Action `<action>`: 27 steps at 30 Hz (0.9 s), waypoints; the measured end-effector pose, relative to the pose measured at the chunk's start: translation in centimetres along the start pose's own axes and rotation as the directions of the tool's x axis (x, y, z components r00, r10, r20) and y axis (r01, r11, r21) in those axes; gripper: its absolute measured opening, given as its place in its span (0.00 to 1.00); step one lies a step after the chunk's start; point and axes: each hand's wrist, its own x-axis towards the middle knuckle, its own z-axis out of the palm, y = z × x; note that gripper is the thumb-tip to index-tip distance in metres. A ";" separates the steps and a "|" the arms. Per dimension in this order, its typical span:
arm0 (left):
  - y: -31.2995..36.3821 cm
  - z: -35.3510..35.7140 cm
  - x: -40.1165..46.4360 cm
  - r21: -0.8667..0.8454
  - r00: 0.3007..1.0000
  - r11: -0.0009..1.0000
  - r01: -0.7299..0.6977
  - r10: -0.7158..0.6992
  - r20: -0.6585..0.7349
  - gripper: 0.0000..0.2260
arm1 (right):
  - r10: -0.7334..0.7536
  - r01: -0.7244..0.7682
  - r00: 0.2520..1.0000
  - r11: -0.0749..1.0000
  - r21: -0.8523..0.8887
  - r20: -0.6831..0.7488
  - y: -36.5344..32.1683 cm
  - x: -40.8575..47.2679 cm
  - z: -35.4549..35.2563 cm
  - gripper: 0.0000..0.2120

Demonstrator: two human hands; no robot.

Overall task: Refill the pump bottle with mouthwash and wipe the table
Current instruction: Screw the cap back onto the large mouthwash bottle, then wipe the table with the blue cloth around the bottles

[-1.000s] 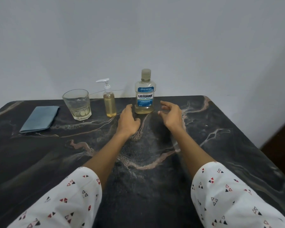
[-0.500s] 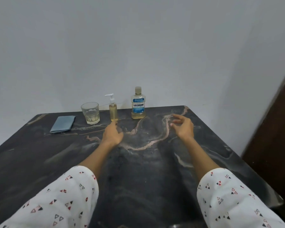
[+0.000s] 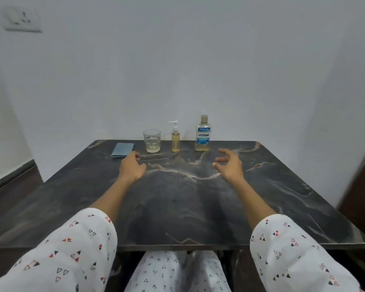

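Bare fingers point(image 3: 220, 159) of the right hand point(image 3: 230, 166) spread loose and curved above the dark marble-patterned counter point(image 3: 177, 207), gripping nothing, while the left hand point(image 3: 132, 166) rests knuckles-up with its fingers point(image 3: 135, 155) lightly curled and equally empty, just short of the folded blue-grey cloth point(image 3: 122, 150). Both forearms emerge from white sleeves point(image 3: 72, 249) printed with small triangles.

Along the far edge, against a plain white wall point(image 3: 177, 60), stand the task's things in a row: the cloth lying flat at the left, then a clear faceted drinking glass point(image 3: 152, 141) with a little pale liquid in the bottom, then the slim clear pump bottle point(image 3: 175, 137) with a white dispenser head and amber liquid that appears to reach near its shoulder, then the larger clear plastic mouthwash bottle point(image 3: 202, 133), blue-labelled and capped, holding only a shallow band of yellow at its base. All stand upright and apart from one another.

Judging by the closed cap and seated pump, no refill is under way at this moment; neither hand touches a bottle. The next move likely calls for steadying the narrow pump bottle with one hand and unscrewing its head with the other. Its small neck looks hard to pour into, and the polished stone would show any spill.
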 end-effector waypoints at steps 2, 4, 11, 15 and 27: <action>-1.5 -1.0 -0.8 -0.005 1.000 1.000 0.019 -0.019 -0.017 0.19 | -0.022 0.022 0.999 1.000 -0.004 0.044 -0.7 -1.0 1.7 0.25; -3.2 -2.1 -1.5 -0.002 0.998 0.999 0.049 -0.050 -0.036 0.19 | -0.044 0.044 0.995 0.999 -0.006 0.090 -1.3 -2.0 3.5 0.25; -7.6 -5.0 -1.4 -0.038 0.981 0.988 0.148 -0.152 -0.123 0.18 | -0.088 0.090 0.971 0.996 0.002 0.222 -3.1 -3.5 9.1 0.25; -9.2 -4.9 -0.4 -0.088 0.971 0.980 0.178 -0.189 -0.145 0.17 | -0.131 0.138 0.950 0.990 -0.004 0.284 -4.4 -3.4 12.2 0.24; -13.2 -4.3 6.7 -0.086 0.954 0.964 0.253 -0.264 -0.145 0.16 | -0.179 0.209 0.855 0.978 -0.007 0.487 -8.0 2.1 22.5 0.23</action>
